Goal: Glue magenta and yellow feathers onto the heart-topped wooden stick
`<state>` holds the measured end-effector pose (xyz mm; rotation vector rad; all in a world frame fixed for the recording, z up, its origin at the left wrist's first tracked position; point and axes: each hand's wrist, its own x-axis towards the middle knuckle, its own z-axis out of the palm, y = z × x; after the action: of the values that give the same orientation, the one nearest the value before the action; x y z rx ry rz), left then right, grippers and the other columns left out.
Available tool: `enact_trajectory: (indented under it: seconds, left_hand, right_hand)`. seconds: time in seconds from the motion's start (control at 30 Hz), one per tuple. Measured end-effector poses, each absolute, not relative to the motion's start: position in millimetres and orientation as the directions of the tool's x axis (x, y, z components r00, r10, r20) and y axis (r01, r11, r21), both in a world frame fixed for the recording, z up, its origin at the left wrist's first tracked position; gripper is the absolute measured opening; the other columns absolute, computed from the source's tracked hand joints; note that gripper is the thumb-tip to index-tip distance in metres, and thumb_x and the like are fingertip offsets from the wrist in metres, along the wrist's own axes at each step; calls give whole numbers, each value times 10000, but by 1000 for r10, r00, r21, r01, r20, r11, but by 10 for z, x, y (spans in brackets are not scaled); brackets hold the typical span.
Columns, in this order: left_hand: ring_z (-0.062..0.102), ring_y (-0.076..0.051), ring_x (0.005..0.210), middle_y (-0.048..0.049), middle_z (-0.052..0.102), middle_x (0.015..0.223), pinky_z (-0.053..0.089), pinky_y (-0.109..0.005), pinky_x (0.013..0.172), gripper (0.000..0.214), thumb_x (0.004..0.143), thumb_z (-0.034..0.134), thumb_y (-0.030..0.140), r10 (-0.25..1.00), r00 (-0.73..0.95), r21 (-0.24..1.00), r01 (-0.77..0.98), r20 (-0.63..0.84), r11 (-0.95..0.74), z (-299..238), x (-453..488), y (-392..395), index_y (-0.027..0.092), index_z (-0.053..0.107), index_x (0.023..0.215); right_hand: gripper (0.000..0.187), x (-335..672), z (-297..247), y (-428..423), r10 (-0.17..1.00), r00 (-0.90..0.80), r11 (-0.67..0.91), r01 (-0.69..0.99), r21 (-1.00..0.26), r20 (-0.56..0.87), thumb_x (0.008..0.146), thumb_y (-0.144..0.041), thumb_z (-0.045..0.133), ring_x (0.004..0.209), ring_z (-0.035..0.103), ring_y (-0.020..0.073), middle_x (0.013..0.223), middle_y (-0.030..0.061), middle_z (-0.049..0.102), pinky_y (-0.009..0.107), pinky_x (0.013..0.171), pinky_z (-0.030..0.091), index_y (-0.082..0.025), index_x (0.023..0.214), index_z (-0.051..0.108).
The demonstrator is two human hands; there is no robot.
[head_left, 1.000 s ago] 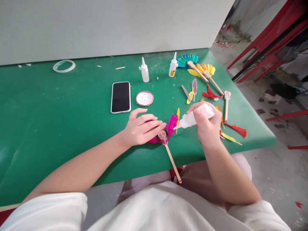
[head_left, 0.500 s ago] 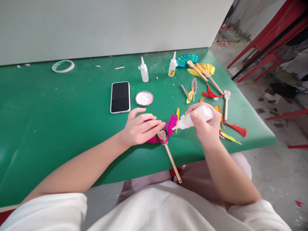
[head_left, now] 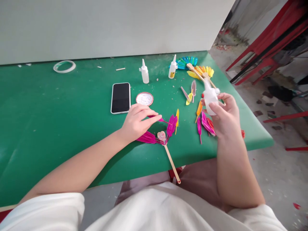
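Observation:
My right hand [head_left: 225, 114] is closed around a white glue bottle [head_left: 211, 99], held upright with its nozzle pointing up above the right side of the table. In my left hand [head_left: 141, 122], the fingers pinch a magenta feather [head_left: 164, 120], whose quill points right. Just below lies a fan with a wooden stick handle [head_left: 172, 163] and a heart-shaped piece [head_left: 161, 136] at its top. Magenta feathers spread from it on both sides, one cluster [head_left: 147, 138] to the left and another [head_left: 171, 125] to the right. Beside the right cluster rests a yellow feather [head_left: 177, 120].
A phone [head_left: 120, 98] and a round lid [head_left: 144, 98] lie beyond my left hand. Two glue bottles [head_left: 145, 73] stand farther back, near finished feather fans [head_left: 189, 61]. Loose feathers [head_left: 199, 130] lie at the right. A tape roll [head_left: 64, 66] sits on the far left.
My right hand has moved right, away from the fan, and turned the glue bottle from tilted to upright. My left hand has shifted slightly left and up with the magenta feather.

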<state>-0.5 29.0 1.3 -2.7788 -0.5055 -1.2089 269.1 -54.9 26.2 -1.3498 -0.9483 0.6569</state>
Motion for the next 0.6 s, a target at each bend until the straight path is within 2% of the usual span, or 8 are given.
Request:
enact_trajectory:
  seconds: [0.13,0.2,0.27,0.33,0.4,0.5,0.6]
  left_hand:
    - [577,-145,804,-37,655,829,461,-318,733,194,856,518,204,440,693,362,268,572,-893,90,3,367,231,660,986]
    - [594,-149,798,-39,663,831,480,-312,745,224,845,535,247,538,716,511,290,445,-809,140,-17,395,214,646,1036]
    - [618,-147,770,-27,675,831,496,-287,722,262,817,568,292,603,752,625,341,268,-702,187,-47,417,212,636,1057]
    - [635,-138,721,-5,684,810,504,-250,668,254,789,594,326,604,792,691,384,95,-613,216,-79,439,219,648,1013]
    - [645,-134,710,9,691,801,506,-222,635,200,770,610,340,574,819,725,402,-11,-560,220,-102,464,220,667,918]
    - [652,-134,727,13,698,809,512,-210,643,151,763,613,338,545,835,753,403,-70,-520,185,-115,497,216,681,821]
    - [650,-131,727,10,699,811,514,-211,667,151,760,612,339,515,851,766,399,-105,-503,147,-114,517,218,694,800]
  right_hand:
    - [403,2706,130,-463,872,444,142,174,-974,207,654,-352,673,987,596,214,1021,34,626,356,758,499,-256,1017,525]
    - [382,2656,73,-437,883,422,86,280,-956,203,652,-336,671,966,592,207,1019,36,633,358,773,481,-235,1001,552]
    - [364,2607,27,-425,886,418,-13,454,-891,200,628,-338,688,882,595,202,933,19,644,358,745,462,-217,951,574]
    - [356,2574,-4,-421,895,404,-111,613,-782,189,609,-355,700,793,581,195,849,2,636,349,703,439,-210,914,585]
    - [353,2559,-22,-421,906,388,-164,690,-705,169,607,-369,702,779,570,199,835,4,625,342,687,424,-210,899,586]
    - [360,2565,-31,-424,920,356,-161,728,-667,166,614,-370,704,892,563,238,924,37,622,368,740,429,-207,911,583]
    - [507,2608,-12,-453,938,285,-99,762,-640,195,602,-359,727,1082,499,286,1098,74,594,434,874,403,-215,1058,556]
